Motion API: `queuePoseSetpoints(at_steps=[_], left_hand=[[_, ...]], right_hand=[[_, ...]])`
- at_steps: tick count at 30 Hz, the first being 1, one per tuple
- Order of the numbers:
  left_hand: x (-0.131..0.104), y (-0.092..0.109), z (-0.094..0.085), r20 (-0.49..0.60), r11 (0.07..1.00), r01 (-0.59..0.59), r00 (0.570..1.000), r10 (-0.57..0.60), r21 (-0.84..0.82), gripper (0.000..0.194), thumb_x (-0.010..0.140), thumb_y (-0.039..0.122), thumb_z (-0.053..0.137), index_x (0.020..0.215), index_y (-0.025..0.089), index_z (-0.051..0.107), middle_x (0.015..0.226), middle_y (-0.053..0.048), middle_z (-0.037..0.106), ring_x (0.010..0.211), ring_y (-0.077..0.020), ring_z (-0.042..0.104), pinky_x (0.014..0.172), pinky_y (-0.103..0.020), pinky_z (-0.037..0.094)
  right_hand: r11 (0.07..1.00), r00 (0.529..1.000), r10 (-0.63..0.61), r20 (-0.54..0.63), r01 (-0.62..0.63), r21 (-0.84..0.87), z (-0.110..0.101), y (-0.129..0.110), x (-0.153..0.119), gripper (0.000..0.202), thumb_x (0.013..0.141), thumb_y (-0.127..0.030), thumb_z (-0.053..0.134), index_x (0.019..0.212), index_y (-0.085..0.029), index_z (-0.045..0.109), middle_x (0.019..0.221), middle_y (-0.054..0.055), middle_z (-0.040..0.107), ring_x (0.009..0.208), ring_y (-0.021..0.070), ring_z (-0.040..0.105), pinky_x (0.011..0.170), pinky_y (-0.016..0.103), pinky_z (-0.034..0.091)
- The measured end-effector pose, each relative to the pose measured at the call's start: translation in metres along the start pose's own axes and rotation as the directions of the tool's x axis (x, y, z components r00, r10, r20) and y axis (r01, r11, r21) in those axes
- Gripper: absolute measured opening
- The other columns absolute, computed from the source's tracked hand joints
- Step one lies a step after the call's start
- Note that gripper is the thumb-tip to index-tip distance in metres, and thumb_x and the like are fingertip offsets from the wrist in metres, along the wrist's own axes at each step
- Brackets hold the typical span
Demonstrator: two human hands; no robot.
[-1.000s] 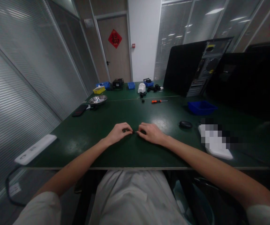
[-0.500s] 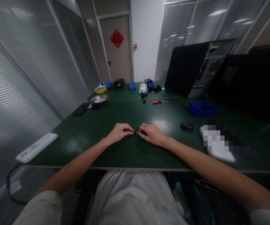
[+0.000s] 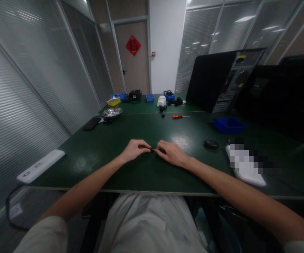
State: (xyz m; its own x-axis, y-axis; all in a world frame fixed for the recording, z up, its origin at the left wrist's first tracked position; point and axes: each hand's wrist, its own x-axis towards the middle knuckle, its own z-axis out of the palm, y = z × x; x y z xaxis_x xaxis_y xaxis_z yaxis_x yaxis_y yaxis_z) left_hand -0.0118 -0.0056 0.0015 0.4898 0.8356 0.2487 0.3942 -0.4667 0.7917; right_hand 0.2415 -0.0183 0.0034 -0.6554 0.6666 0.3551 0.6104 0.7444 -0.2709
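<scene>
Over the middle of the green table (image 3: 131, 175), my left hand (image 3: 134, 150) and my right hand (image 3: 171, 152) face each other with their fingertips close together. Each is closed in a pinch of thumb and forefinger. Between the two pinches shows a tiny thin piece (image 3: 152, 150), dark at the left and light at the right. It is too small for me to tell its kind. Its left end meets my left fingertips and its right end meets my right fingertips.
Right of my hands are a black mouse (image 3: 211, 144), a white blurred-out object (image 3: 245, 165) and a blue tray (image 3: 229, 125). An orange screwdriver (image 3: 178, 116) lies ahead. Left are a metal bowl (image 3: 112, 112), a phone (image 3: 92, 124) and a white power strip (image 3: 41, 166).
The view has tipped slightly, so the scene sits a little lower. The hands keep nearly the same pose, and the light thin part between the fingertips shows more plainly.
</scene>
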Motion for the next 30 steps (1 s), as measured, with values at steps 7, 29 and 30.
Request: queuePoseSetpoints(at_steps=[7,29,30], left_hand=[[-0.001,0.004,0.004,0.057,0.994,-0.069,0.996,0.064,0.079,0.018,0.085,0.03,0.076,0.099,0.02,0.082,0.097,-0.006,0.076,0.086,-0.0188,0.069,0.079,-0.029,0.051],[0.018,-0.022,-0.002,0.014,0.973,-0.051,0.999,0.049,0.223,0.023,0.087,0.037,0.074,0.099,0.018,0.081,0.099,-0.007,0.07,0.088,-0.0192,0.064,0.08,-0.029,0.049],[0.017,-0.021,-0.002,0.017,0.971,-0.06,0.998,0.058,0.233,0.024,0.089,0.037,0.073,0.102,0.019,0.081,0.1,-0.007,0.069,0.089,-0.0191,0.063,0.08,-0.029,0.049]], right_hand=[[0.995,0.998,-0.025,0.052,0.03,-0.092,0.002,-0.006,0.001,0.019,0.104,-0.036,0.05,0.103,-0.021,0.061,0.099,0.004,0.062,0.074,0.0139,0.055,0.062,0.027,0.029],[0.998,0.998,-0.004,0.055,0.008,-0.068,-0.001,-0.007,0.001,0.02,0.104,-0.037,0.05,0.102,-0.021,0.061,0.1,0.003,0.064,0.076,0.0139,0.057,0.064,0.027,0.032],[0.998,0.999,-0.006,0.05,0.009,-0.067,-0.001,-0.007,0.0,0.02,0.104,-0.037,0.05,0.102,-0.021,0.061,0.1,0.003,0.064,0.076,0.0139,0.058,0.064,0.026,0.032]])
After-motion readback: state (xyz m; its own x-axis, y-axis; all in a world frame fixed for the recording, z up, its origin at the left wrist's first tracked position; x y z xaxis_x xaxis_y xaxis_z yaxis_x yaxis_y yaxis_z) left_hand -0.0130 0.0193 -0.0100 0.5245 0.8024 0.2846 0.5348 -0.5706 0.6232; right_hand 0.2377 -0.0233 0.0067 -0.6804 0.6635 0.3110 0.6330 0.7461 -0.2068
